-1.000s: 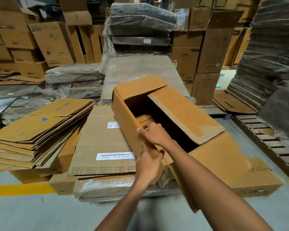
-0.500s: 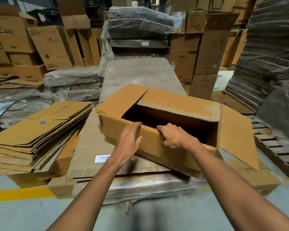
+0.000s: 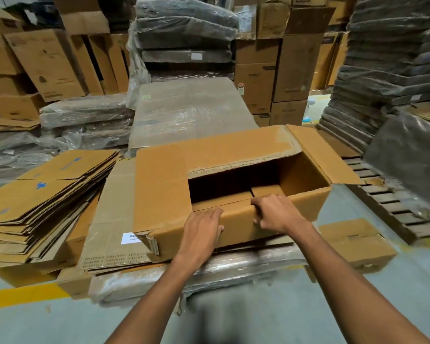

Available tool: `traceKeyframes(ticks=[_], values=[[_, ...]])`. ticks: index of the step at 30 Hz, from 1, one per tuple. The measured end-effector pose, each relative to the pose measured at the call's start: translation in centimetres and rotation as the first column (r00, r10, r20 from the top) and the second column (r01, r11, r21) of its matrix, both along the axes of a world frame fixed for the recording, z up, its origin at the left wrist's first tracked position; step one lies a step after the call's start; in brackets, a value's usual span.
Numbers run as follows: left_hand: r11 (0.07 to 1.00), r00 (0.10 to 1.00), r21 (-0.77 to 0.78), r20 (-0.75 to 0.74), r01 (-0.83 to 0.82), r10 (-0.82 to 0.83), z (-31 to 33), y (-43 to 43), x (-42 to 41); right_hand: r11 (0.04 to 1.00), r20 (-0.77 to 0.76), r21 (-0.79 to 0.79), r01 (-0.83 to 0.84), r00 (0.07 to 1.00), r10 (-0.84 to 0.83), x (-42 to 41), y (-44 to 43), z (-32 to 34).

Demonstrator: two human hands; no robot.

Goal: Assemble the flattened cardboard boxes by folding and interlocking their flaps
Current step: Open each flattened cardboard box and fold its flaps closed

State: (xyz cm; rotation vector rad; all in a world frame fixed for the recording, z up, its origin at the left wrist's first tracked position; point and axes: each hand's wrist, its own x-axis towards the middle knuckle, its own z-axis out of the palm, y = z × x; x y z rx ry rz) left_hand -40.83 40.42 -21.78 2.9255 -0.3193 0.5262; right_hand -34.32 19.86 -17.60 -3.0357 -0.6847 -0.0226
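A brown cardboard box (image 3: 305, 202) stands open-side up on a stack of wrapped flat cardboard (image 3: 114, 234) in front of me. Its left flap (image 3: 162, 187) and far flap (image 3: 233, 150) are folded over the opening, and its right flap (image 3: 325, 157) stands out to the right. My left hand (image 3: 201, 232) lies on the near wall with its fingers over the top edge. My right hand (image 3: 276, 214) grips the near wall's top edge, fingers curled over it. The folded bottom flaps show inside the box.
A pile of flattened boxes (image 3: 42, 199) lies at the left. A wooden pallet (image 3: 392, 207) and a small brown box (image 3: 355, 242) sit at the right. Wrapped bundles (image 3: 184, 33) and stacked cartons (image 3: 293, 60) stand behind. A yellow line (image 3: 23, 294) marks the grey floor.
The box has turned square to me and settled upright. The left and far flaps have folded down over the opening. Both hands have moved onto the near wall's top edge.
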Motion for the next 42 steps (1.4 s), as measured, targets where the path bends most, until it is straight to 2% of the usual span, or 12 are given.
traceKeyframes(ticks=[4, 7, 10, 14, 19, 23, 28, 31, 34, 37, 39, 42], values=[[0.999, 0.999, 0.036, -0.038, -0.035, 0.036, 0.8, -0.1, 0.2, 0.996, 0.110, 0.033, -0.085, 0.991, 0.081, -0.7, 3.6, -2.0], [0.989, 0.993, 0.115, -0.070, -0.091, 0.099, 1.1, -0.3, -0.1, 0.993, 0.224, 0.086, -0.077, 0.973, 0.056, -1.0, 4.4, -3.4], [0.976, 0.986, 0.170, -0.064, -0.140, 0.153, 1.1, -0.6, -0.6, 0.988, 0.263, 0.138, -0.067, 0.964, 0.029, -1.2, 3.9, -4.4], [0.937, 0.980, 0.288, 0.066, -0.197, 0.186, 1.5, -0.3, -1.7, 0.981, 0.303, 0.173, -0.093, 0.952, 0.036, -1.7, 3.9, -5.6], [0.891, 0.933, 0.300, 0.219, -0.342, 0.284, 4.8, 2.1, -1.5, 0.970, 0.286, 0.231, -0.075, 0.958, 0.006, -1.1, 4.0, -5.2], [0.815, 0.867, 0.307, 0.263, -0.492, 0.424, 7.0, 5.8, -1.2, 0.967, 0.312, 0.246, -0.062, 0.950, -0.019, -1.2, 5.2, -5.4], [0.751, 0.814, 0.316, 0.263, -0.580, 0.519, 7.3, 11.4, 0.3, 0.956, 0.353, 0.283, -0.081, 0.935, -0.025, -1.7, 6.4, -6.7], [0.726, 0.782, 0.301, 0.142, -0.618, 0.607, 6.7, 14.1, 1.8, 0.943, 0.358, 0.319, -0.096, 0.933, -0.026, -2.0, 5.7, -7.4], [0.773, 0.772, 0.250, -0.126, -0.583, 0.623, 5.2, 15.2, 3.2, 0.943, 0.364, 0.319, -0.093, 0.931, -0.032, -2.3, 5.6, -7.5], [0.810, 0.744, 0.106, -0.341, -0.577, 0.575, 3.7, 14.6, 4.2, 0.944, 0.355, 0.319, -0.088, 0.934, -0.033, -2.6, 5.6, -7.4], [0.806, 0.761, -0.028, -0.350, -0.591, 0.546, 2.8, 14.3, 4.1, 0.939, 0.351, 0.330, -0.093, 0.936, -0.031, -2.6, 5.4, -7.7], [0.805, 0.823, -0.183, -0.205, -0.564, 0.530, 1.2, 14.8, 3.4, 0.948, 0.347, 0.298, -0.113, 0.938, 0.003, -2.7, 4.9, -8.3]])
